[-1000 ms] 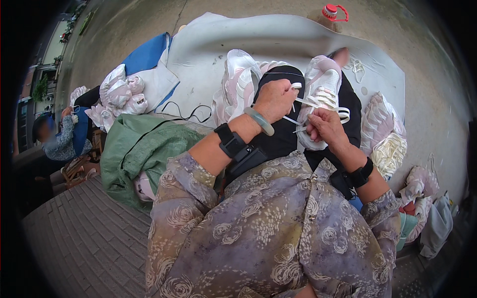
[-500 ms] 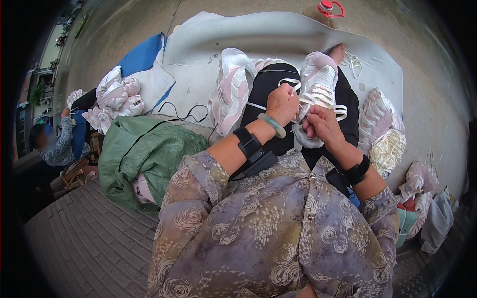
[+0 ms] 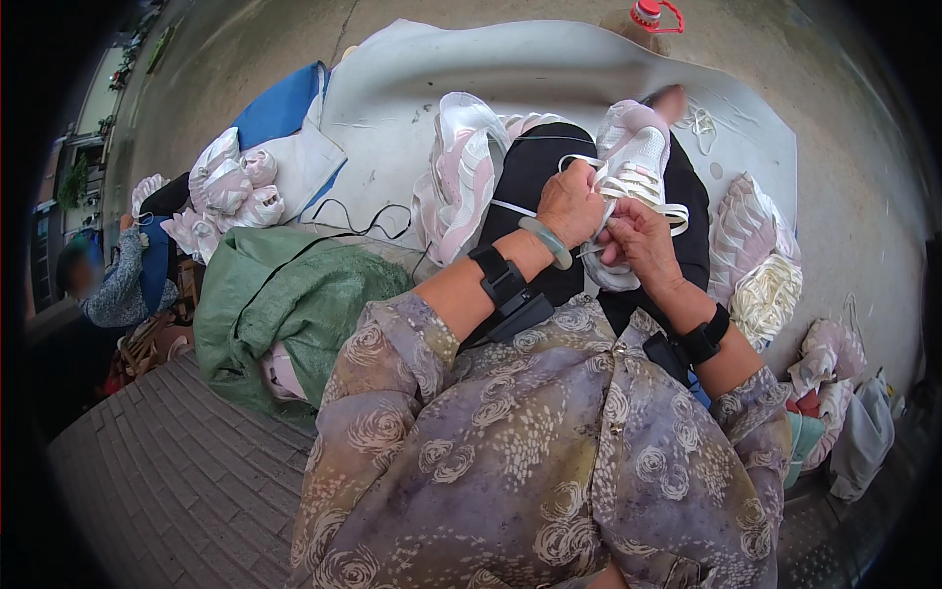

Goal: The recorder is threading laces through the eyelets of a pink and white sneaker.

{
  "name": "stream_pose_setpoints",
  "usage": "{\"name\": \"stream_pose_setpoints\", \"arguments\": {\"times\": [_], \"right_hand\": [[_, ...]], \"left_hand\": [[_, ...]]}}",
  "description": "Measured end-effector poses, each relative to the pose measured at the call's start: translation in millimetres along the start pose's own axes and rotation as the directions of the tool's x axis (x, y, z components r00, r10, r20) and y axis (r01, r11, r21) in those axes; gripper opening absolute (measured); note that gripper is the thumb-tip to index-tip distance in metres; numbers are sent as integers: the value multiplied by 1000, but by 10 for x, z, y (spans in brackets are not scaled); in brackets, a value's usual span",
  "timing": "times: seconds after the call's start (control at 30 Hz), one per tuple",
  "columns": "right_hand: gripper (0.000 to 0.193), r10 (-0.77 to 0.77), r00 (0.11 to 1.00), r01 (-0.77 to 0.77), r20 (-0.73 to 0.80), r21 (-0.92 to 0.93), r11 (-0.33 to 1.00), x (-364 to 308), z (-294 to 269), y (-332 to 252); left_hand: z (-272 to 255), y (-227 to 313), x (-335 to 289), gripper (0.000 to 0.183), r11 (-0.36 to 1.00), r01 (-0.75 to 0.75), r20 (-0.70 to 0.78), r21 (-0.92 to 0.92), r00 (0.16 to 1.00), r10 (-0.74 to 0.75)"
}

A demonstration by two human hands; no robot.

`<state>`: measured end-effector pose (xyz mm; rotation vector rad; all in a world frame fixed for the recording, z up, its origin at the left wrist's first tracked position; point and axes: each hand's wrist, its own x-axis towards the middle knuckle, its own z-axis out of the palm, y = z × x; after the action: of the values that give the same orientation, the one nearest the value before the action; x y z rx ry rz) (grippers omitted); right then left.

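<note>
A white and pink shoe upper (image 3: 633,147) lies across my lap, its toe pointing away from me. White lace crosses its front in several rows. Both of my hands work close together near its opening. My left hand (image 3: 571,208), with a bangle at the wrist, is closed with the white shoelace (image 3: 581,160) looping out above its fingers. My right hand (image 3: 643,240) pinches lace at the near right side of the upper, and a loop of lace sticks out past its knuckles. The fingertips of both hands are partly hidden.
Stacked pink and white uppers (image 3: 461,177) lean left of my legs, and more uppers (image 3: 751,226) stand at the right beside a bundle of cream laces (image 3: 765,299). A green woven sack (image 3: 294,304) sits at my left. A red-capped bottle (image 3: 638,27) stands beyond the pale sheet (image 3: 392,88). Another person (image 3: 123,285) sits far left.
My left hand has shifted slightly right, closer to my right hand and the lace rows. My right hand has stayed almost in place, still pinching.
</note>
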<state>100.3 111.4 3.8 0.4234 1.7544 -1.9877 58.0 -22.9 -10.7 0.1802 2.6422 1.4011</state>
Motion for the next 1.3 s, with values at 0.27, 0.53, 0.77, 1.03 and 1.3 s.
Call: {"name": "stream_pose_setpoints", "arguments": {"times": [0.27, 0.53, 0.77, 1.03, 1.3], "right_hand": [[7, 69, 994, -68, 81, -16, 998, 99, -82, 15], [8, 8, 1000, -9, -5, -170, 985, -38, -11, 89], [12, 50, 998, -38, 30, -316, 948, -707, -697, -177], [8, 46, 998, -33, 49, -243, 970, -662, -780, -12], [14, -293, 951, 218, -95, -466, 858, -436, -907, 205]], "left_hand": [[20, 24, 31, 19, 994, 9, 120, 112, 993, -22], [-99, 170, -71, 11, 896, 347, 173, -277, 935, -309], [-183, 148, -109, 9, 776, 466, 231, -424, 885, -405], [-436, 237, -290, 12, 901, 326, 154, -286, 944, -292], [-1151, 215, -818, 39, 595, -207, -246, 777, 770, 588]]}}
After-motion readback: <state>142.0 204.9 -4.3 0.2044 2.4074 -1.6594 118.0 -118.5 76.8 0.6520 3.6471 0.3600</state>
